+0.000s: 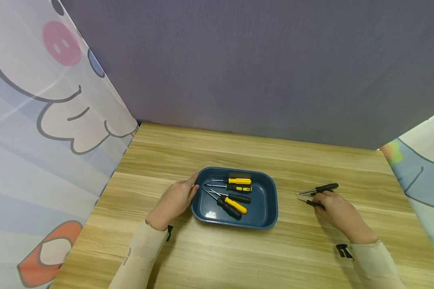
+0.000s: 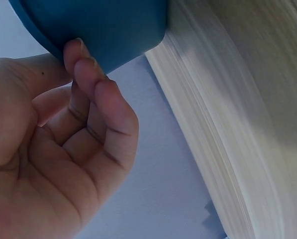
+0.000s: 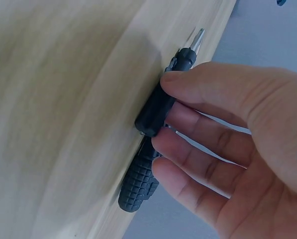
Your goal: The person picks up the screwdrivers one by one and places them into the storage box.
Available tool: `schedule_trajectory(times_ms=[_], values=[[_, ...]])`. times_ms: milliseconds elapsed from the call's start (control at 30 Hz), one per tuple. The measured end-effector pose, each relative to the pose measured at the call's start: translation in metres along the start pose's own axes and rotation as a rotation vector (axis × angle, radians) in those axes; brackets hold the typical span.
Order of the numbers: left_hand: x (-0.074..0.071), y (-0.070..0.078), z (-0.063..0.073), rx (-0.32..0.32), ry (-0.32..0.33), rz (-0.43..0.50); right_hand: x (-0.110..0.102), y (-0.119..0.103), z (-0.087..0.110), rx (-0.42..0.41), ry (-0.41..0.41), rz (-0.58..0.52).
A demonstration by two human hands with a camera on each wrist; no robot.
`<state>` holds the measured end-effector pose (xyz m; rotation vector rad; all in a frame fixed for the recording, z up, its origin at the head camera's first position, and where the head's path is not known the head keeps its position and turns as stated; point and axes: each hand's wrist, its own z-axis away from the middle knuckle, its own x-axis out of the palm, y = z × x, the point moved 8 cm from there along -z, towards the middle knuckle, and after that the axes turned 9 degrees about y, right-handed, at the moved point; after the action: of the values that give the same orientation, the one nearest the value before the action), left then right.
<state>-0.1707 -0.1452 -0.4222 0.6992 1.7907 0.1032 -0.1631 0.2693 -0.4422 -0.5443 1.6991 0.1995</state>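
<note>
My left hand (image 1: 179, 196) grips the left end of a blue plastic tray (image 1: 271, 220), thumb at its rim and fingers against the outer wall. Inside the tray lie several screwdrivers, among them a yellow-handled screwdriver (image 1: 243, 181) along the back and a black-handled screwdriver (image 1: 229, 209) toward the front. Over on the right, my right hand (image 1: 334, 208) pinches a small black screwdriver (image 3: 158, 107) between thumb and fingers, close over the table. Beside it lies a screwdriver with a ribbed black handle (image 3: 137, 186); another black screwdriver (image 1: 325, 187) sits just behind the hand.
The wood-grain table (image 1: 217, 257) meets a grey partition (image 1: 238, 72) along its back edge. Cartoon-printed cloth (image 1: 50, 168) hangs at the left, with more printed cloth (image 1: 419, 172) at the right.
</note>
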Motion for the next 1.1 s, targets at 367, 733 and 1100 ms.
schedule_trajectory(times_ms=[367, 733, 1100], values=[[0.0, 0.0, -0.001, -0.008, -0.007, -0.004, 0.0, -0.001, 0.0, -0.018, 0.028, 0.022], [0.0, 0.001, -0.001, -0.012, -0.012, -0.01, -0.016, -0.012, -0.01, -0.07, 0.11, 0.037], [-0.001, 0.001, 0.0, -0.008, -0.011, -0.004, -0.046, -0.054, -0.045, -0.159, 0.161, 0.058]])
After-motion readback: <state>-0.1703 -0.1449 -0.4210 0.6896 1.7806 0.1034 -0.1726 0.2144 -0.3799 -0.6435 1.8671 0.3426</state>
